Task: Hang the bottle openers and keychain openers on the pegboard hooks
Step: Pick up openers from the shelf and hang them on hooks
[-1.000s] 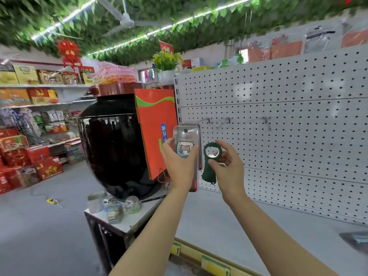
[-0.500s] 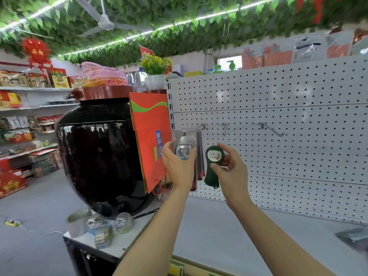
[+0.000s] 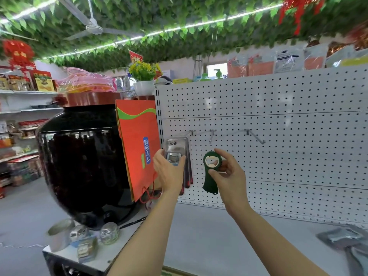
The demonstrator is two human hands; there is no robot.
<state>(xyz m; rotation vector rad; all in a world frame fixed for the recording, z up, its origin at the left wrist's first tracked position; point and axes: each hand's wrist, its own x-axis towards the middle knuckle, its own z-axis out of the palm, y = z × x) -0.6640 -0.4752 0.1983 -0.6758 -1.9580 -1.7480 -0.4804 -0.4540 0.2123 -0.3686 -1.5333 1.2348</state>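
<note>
My right hand (image 3: 229, 174) pinches a dark green bottle opener (image 3: 210, 174) by its round head, held upright just below the middle hook (image 3: 212, 136) of the white pegboard (image 3: 288, 156). My left hand (image 3: 169, 172) grips a clear blister-packed opener (image 3: 175, 150) that hangs with several similar packs on the left hook (image 3: 191, 133). A third, longer hook (image 3: 256, 136) to the right is bare.
A big black jar (image 3: 79, 166) and an orange gift bag (image 3: 139, 152) stand left of the pegboard. Small glass jars (image 3: 109, 233) sit on the white cabinet below. More packaged openers (image 3: 346, 242) lie on the grey shelf (image 3: 219, 246) at lower right.
The view has shifted closer and to the right. My right hand has lifted the green opener slightly toward the middle hook. My left hand stays on the hanging pack.
</note>
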